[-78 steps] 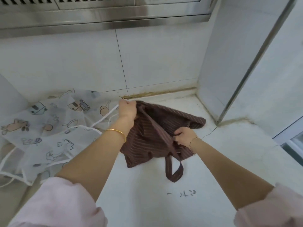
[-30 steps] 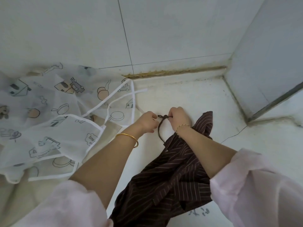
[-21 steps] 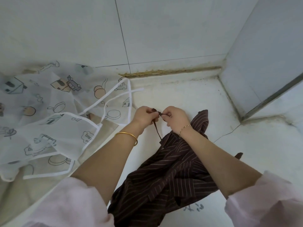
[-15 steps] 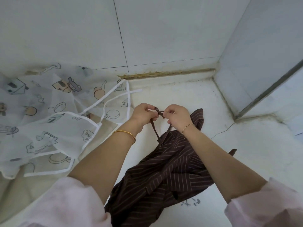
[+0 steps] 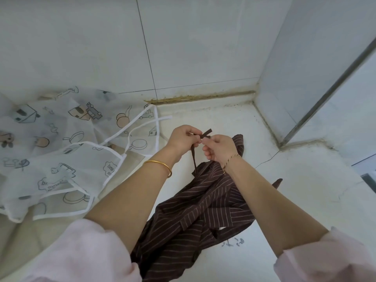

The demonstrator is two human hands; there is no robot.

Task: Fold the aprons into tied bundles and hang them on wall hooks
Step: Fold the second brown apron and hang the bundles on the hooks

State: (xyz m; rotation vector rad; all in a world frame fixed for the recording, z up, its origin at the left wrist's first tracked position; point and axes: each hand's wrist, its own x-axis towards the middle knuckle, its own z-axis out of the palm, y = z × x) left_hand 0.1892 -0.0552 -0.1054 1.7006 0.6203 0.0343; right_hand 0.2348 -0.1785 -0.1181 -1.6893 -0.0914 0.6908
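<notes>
A dark brown striped apron (image 5: 195,216) lies bunched on the white counter and hangs toward me between my forearms. Its thin brown strap (image 5: 194,155) rises from the cloth to my fingers. My left hand (image 5: 183,139) and my right hand (image 5: 220,148) meet above the apron, each pinching the strap where its ends cross (image 5: 205,134). A sheer white apron (image 5: 61,151) with cartoon prints and white trim is spread on the counter to the left, untouched.
The white counter (image 5: 305,180) ends at a tiled back wall (image 5: 183,47) and a tiled corner column (image 5: 305,68) with a metal strip on the right. No wall hook is in view. Small dark writing (image 5: 234,242) marks the counter near me.
The brown apron was spread flat and gripped by its cloth; since then both hands have gathered it and come together on its strap, whose ends now cross between my fingertips.
</notes>
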